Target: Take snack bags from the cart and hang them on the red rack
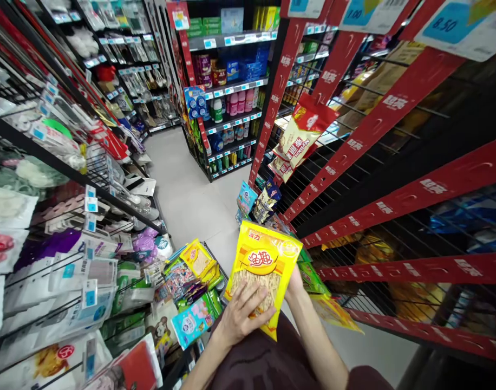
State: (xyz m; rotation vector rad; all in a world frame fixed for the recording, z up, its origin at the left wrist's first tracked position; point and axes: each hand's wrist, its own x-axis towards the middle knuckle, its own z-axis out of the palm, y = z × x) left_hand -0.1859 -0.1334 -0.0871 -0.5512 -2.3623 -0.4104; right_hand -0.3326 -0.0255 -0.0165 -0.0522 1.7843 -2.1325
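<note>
A yellow snack bag [259,260] with red lettering and pale shredded strips showing in its lower half is held up in front of my lap. My left hand [246,314] lies across the lower front of this bag, palm down, with the fingers spread. Gripping the bag's right side from behind is my right hand [295,283], its fingers mostly hidden by the packet. Below and left, a similar yellow packet [200,261] lies on a pile of colourful packets, near a light-blue packet [194,320].
At right, a black wire rack [373,216] has red label strips. A red-and-cream snack bag [300,132] hangs there. Packaged household goods [69,281] crowd the left rack. Grey floor [183,179] runs between, towards a shelf unit [232,86] of bottles and boxes.
</note>
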